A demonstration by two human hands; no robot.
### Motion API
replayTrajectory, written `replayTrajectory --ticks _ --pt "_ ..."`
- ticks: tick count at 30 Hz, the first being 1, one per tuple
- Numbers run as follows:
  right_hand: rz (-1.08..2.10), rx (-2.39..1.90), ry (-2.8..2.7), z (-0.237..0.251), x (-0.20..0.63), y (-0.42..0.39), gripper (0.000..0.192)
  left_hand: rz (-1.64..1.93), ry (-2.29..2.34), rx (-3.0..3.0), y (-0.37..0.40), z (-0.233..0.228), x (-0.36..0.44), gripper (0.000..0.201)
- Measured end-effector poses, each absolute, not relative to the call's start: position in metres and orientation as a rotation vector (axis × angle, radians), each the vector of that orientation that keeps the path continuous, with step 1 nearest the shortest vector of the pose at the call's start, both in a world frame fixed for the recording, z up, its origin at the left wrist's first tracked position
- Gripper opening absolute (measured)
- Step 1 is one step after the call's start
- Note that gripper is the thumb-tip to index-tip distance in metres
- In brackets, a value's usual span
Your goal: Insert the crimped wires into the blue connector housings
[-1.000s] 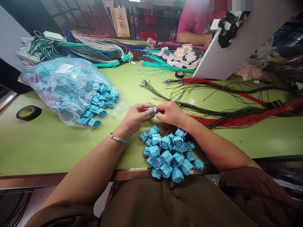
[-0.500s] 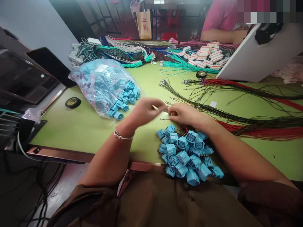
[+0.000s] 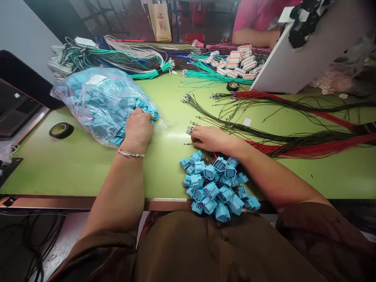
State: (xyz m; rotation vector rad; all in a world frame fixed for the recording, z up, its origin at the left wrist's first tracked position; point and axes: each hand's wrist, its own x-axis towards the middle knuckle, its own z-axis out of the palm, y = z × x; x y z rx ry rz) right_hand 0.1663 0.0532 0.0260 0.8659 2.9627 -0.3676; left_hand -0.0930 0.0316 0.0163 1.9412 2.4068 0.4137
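While at the bag (image 3: 96, 100) mouth, left hand (image 3: 138, 127); bare green table (image 3: 73, 164) alongside.

The person wears a dark brown top with short sleeves that end near the elbows, leaving both forearms bare. Small round buttons run down the front of the garment. A thin silver bangle (image 3: 131, 154) circles the wrist below the left hand (image 3: 138, 127). The right hand (image 3: 210, 138) carries no jewellery.
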Motion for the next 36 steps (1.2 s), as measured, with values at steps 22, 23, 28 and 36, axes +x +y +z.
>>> replayTrajectory --ticks 22,23,28,36 --pt "-2.063 1.759 2.742 0.018 0.173 0.056 0.02 1.242 1.07 1.049 0.013 0.003 -0.005 0.044" --pt "-2.035 1.741 2.764 0.019 0.173 0.055 0.019 1.247 1.086 1.065 0.012 0.003 -0.004 0.043" --pt "-1.911 1.735 2.836 0.023 0.172 0.052 0.018 1.223 1.14 1.142 0.009 0.008 0.001 0.047" --pt "-1.623 1.775 3.01 0.014 0.173 0.056 0.018 1.169 1.048 1.047 0.007 0.008 0.001 0.049"
